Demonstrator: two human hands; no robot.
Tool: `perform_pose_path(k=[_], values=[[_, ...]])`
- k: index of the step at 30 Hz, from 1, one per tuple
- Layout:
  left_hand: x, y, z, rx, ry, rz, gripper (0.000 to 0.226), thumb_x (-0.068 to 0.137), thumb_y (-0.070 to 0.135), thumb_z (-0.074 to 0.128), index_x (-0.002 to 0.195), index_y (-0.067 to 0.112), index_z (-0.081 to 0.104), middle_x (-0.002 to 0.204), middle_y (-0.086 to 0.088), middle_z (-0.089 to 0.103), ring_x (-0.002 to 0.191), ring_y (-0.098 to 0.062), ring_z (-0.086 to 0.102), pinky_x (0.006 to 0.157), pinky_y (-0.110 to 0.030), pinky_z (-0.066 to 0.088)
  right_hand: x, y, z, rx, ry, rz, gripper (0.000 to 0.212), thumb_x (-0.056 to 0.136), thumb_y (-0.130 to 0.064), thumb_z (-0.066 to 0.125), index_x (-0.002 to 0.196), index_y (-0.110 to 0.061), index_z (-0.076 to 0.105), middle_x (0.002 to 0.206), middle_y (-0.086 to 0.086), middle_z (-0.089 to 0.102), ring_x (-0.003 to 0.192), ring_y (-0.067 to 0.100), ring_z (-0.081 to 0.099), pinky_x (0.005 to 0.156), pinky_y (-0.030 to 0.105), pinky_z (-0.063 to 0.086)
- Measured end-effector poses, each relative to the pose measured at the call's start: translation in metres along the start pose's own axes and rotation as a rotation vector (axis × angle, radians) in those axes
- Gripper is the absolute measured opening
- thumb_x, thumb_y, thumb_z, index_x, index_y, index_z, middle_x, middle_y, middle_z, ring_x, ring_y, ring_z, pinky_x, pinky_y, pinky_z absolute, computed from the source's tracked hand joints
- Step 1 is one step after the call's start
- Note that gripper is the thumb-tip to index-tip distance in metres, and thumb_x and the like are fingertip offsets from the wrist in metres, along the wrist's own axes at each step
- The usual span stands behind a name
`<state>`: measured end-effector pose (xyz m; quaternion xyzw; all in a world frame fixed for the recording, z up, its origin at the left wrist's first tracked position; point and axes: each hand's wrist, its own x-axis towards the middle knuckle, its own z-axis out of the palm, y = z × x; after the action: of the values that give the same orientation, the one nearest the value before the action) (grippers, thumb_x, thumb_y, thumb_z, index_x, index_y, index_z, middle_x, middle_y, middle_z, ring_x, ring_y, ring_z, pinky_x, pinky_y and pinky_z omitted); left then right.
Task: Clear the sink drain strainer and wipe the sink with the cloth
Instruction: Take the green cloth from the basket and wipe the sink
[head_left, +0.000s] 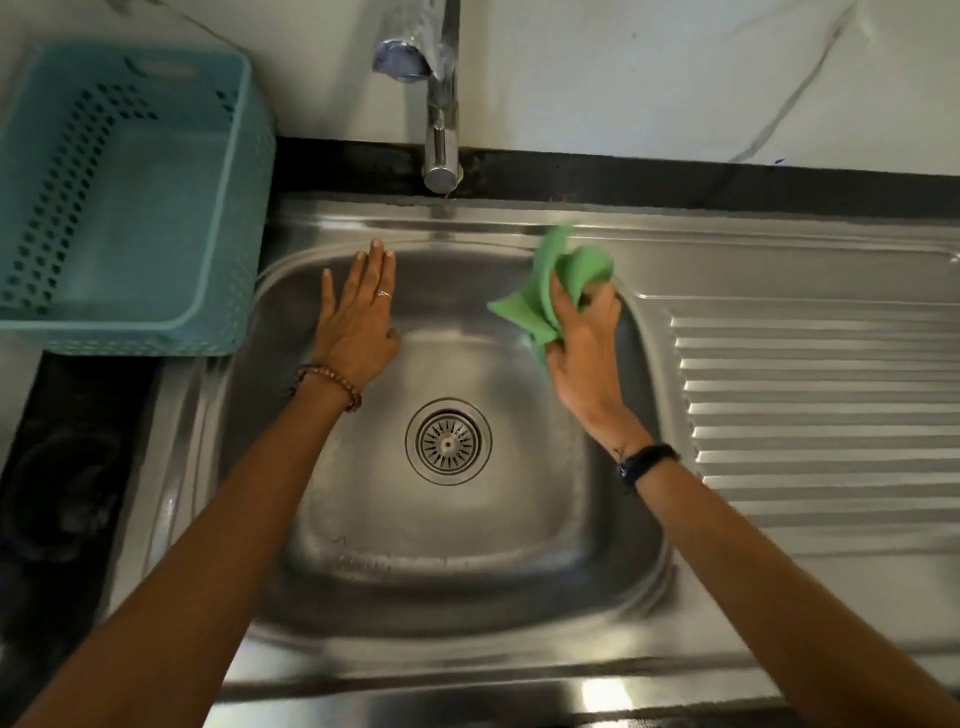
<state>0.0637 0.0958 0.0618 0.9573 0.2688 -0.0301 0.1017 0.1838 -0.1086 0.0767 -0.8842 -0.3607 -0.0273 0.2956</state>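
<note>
A stainless steel sink (363, 587) fills the middle of the view. Its round drain strainer (448, 441) sits in the basin floor and looks free of debris. My right hand (584, 343) grips a bunched green cloth (553, 286) at the basin's back right corner, near the rim. My left hand (358, 312) lies flat, fingers spread, on the back left wall of the basin and holds nothing.
A chrome tap (441, 104) stands over the sink's back edge. A teal perforated basket (124, 197) sits on the counter to the left. A ribbed drainboard (810, 405) extends to the right. A dark counter area (67, 467) lies at lower left.
</note>
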Motion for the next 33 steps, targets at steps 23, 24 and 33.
perform_pose_path(k=[23,24,33], values=[[0.001,0.006,-0.005,-0.019,-0.071,-0.088,0.096,0.08,0.024,0.06,0.147,0.019,-0.008,0.157,0.002,-0.015,0.145,-0.015,-0.009,0.111,-0.057,-0.01,0.001,0.05,0.0,-1.156,-1.451,-0.246,0.046,0.099,-0.024,0.037,0.141,-0.007,0.039,0.153,0.023,0.024,0.144,0.038,0.015,0.115,0.054,-0.001],[0.001,0.006,-0.006,-0.025,-0.072,-0.088,0.095,0.08,0.025,0.06,0.147,0.019,-0.008,0.157,0.002,-0.015,0.145,-0.015,-0.009,0.111,-0.056,-0.011,-0.009,0.049,-0.005,-1.096,-1.534,-0.207,0.043,0.098,-0.022,0.039,0.138,-0.008,0.043,0.15,0.021,0.031,0.142,0.037,0.021,0.114,0.055,0.001],[0.002,0.006,-0.01,-0.058,-0.055,-0.096,0.092,0.079,0.027,0.06,0.147,0.021,-0.002,0.158,0.002,-0.009,0.145,-0.014,-0.003,0.111,-0.056,-0.011,0.035,0.053,-0.01,-1.297,-1.019,-0.624,0.045,0.097,-0.04,0.035,0.13,-0.016,0.054,0.157,0.014,0.017,0.146,0.034,0.003,0.11,0.06,-0.016]])
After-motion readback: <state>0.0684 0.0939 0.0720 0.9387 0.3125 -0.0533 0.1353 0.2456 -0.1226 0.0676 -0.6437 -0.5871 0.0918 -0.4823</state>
